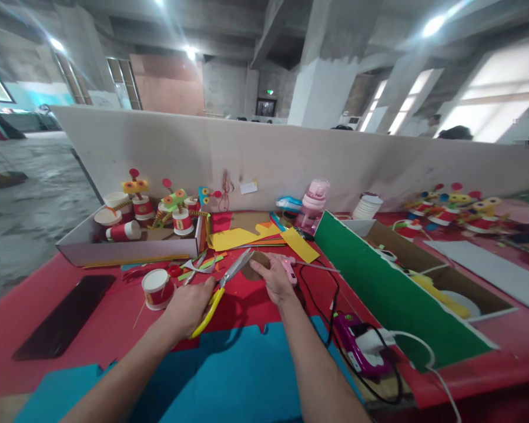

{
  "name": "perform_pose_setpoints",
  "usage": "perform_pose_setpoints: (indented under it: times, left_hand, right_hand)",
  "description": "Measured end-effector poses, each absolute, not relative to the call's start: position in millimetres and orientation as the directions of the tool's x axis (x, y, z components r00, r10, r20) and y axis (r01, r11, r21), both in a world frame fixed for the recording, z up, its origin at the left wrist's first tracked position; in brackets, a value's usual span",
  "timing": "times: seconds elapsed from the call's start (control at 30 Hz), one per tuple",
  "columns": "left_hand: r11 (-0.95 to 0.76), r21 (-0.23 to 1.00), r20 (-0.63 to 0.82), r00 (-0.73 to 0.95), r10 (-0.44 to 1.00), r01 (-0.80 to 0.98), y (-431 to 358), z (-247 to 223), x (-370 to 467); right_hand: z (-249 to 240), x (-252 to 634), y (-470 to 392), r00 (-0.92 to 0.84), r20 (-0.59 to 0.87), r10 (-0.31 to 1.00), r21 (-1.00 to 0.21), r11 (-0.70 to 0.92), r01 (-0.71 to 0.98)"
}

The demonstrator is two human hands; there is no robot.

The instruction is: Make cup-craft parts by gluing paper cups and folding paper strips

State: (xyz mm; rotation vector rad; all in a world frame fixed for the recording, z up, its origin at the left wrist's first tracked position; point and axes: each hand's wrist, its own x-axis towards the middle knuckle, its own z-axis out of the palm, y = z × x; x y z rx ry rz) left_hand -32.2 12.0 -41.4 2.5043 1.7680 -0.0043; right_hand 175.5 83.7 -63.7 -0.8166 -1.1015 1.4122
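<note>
My left hand [187, 308] is closed around the yellow handles of a pair of scissors [210, 311], whose metal blades point up and to the right. Beside the blade tips, a small brown cardboard piece [252, 269] is pinched between the thumb and fingers of my right hand [273, 277]. A pink glue gun [290, 269] lies just beyond my right hand. To the left of my left hand stands a white-lidded red paper cup [157, 288]. Paper scraps [200, 265] lie left of the blades, with a yellow sheet [300, 244] behind.
A white box [127, 252] with paper-cup figures stands at the left, behind a black phone [64, 317]. On the right are a green-sided box [397, 288] and a purple power strip [364, 346] with cables. Blue sheets [242, 376] cover the near edge.
</note>
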Motion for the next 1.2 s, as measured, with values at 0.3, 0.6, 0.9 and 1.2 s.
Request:
perform_pose_setpoints:
  times: [0.3,0.6,0.9,1.2]
  left_hand:
    - [-0.31,0.073,-0.059,0.314,0.947,0.948,13,-41,-32]
    - [-0.332,0.056,-0.052,0.334,0.941,0.942,13,-43,-33]
    - [-0.316,0.077,-0.095,0.322,0.942,0.946,10,-36,-28]
    - [-0.259,0.163,-0.018,0.265,0.964,0.952,13,-38,-33]
  right_hand:
    - [-66,177,82,-0.208,0.079,0.975,-0.944,0.006,-0.329]
    - [-64,176,82,-0.203,0.078,0.976,-0.95,0.011,-0.312]
    - [-61,176,81,-0.196,0.081,0.977,-0.947,0.015,-0.32]
    - [-69,180,91,-0.1,0.076,0.992,-0.951,0.042,-0.306]
